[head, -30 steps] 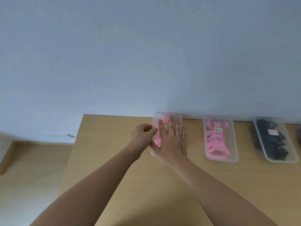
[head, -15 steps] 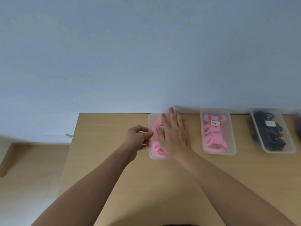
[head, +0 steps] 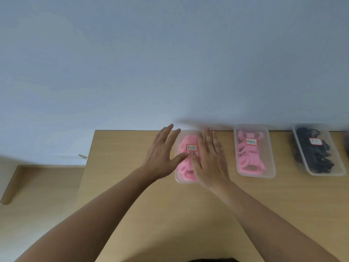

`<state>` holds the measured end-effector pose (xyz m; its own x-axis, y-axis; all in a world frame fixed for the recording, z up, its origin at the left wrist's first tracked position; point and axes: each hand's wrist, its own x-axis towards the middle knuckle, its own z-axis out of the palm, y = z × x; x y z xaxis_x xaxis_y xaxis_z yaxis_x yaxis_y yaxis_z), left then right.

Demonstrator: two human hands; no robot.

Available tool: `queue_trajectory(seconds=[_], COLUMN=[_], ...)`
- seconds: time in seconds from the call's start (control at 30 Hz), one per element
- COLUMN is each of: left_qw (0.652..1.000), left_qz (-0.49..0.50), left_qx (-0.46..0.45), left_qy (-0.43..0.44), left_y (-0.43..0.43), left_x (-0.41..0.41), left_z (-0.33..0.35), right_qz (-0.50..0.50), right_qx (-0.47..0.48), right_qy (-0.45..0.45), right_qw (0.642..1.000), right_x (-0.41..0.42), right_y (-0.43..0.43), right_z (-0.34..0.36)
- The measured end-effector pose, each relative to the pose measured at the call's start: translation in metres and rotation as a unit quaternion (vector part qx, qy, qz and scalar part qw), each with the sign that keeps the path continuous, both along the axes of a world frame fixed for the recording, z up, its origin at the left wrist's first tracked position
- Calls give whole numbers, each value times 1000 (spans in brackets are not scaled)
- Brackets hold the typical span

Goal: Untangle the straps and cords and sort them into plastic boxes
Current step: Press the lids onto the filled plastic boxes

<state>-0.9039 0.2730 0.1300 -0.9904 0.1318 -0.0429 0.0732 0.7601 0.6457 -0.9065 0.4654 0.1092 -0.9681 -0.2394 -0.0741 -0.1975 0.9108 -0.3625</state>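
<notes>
Head view: the left hand [head: 162,154], fingers [head: 166,132] spread, flanks the leftmost plastic box [head: 186,180] of pink straps [head: 184,148] at the far edge of the tabletop [head: 132,186]. The right hand [head: 209,161] lies flat on it. Neither holds anything. Probably pressing it closed; next, push evenly.

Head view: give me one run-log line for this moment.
left hand: open, beside left box | right hand: open, flat on it | pink straps: inside

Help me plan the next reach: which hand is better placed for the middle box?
Right, probably: the right hand rests on the left box, next to the middle box; the left hand is farther off.
</notes>
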Motion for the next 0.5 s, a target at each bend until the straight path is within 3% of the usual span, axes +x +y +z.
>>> queue_trajectory(seconds=[0.2, 0.5], left_qw=[996, 997], left_qz=[-31, -19], left_qx=[-42, -73], left_qy=[-73, -25], left_y=[29, 30], left_x=[3, -9], left_z=[-21, -40], right_qz=[-24, -46], right_qx=[-25, -17], right_qy=[-41, -36], right_qw=[999, 998], right_x=[14, 5], right_y=[0, -6], right_z=[-14, -14])
